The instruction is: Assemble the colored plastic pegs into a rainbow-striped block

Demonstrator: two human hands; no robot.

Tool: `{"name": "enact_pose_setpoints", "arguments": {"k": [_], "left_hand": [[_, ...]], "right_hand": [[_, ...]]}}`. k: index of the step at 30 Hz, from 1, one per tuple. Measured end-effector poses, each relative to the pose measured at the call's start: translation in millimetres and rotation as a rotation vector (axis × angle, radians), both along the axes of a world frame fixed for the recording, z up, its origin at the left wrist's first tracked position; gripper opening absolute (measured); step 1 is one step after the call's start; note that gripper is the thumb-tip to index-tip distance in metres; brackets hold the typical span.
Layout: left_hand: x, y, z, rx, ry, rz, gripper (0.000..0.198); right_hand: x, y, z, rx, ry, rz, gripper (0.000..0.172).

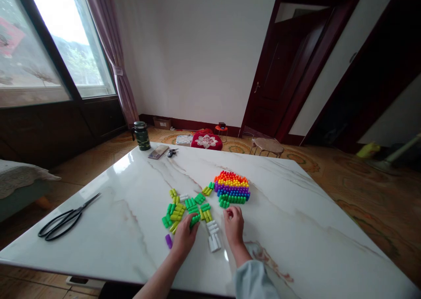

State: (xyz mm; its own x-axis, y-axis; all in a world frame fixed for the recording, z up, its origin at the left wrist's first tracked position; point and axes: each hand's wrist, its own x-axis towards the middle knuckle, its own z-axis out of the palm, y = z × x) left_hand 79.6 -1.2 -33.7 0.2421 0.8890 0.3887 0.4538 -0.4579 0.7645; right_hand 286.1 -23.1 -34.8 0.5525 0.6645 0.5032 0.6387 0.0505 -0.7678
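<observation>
My left hand (186, 233) is closed around a small cluster of green capsule-shaped plastic pieces (195, 220), above the table. To its right, my right hand (234, 222) has its fingers curled together just in front of the stacked pieces; whether anything is in them is hidden. That neat stack (233, 185) has rows of red, orange, yellow, purple, blue and green, with a few green pieces (224, 204) at its front left. Loose groups of green pieces (191, 204), yellow-green pieces (179, 211) and white pieces (213, 237) lie around my left hand. One purple piece (169, 241) lies to its left.
Black-handled scissors (67, 220) lie at the left of the marble-patterned table (312, 237). A camouflage flask (142, 135), a phone (158, 152) and keys (171, 152) sit near the far left corner. Beyond the table are a stool (268, 145) and a red cushion (206, 141).
</observation>
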Motion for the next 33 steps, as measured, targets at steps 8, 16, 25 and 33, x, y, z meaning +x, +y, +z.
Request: {"name": "enact_pose_setpoints", "arguments": {"k": [8,16,25,33], "left_hand": [[0,-1,0.5,-0.011,0.032,-0.008,0.024],[0,-8,11.1,-0.059,0.082,-0.052,0.040],[0,-9,7.7,-0.127,-0.030,-0.086,0.061],[3,-9,9.6,-0.133,-0.055,-0.123,0.056]], "right_hand": [[-2,1,4.4,-0.163,-0.144,0.150,0.022],[-7,-5,12.5,-0.155,-0.142,0.170,0.024],[-72,-14,39.0,-0.215,0.028,0.516,0.020],[-21,-11,45.1,-0.071,0.085,0.227,0.014]]}}
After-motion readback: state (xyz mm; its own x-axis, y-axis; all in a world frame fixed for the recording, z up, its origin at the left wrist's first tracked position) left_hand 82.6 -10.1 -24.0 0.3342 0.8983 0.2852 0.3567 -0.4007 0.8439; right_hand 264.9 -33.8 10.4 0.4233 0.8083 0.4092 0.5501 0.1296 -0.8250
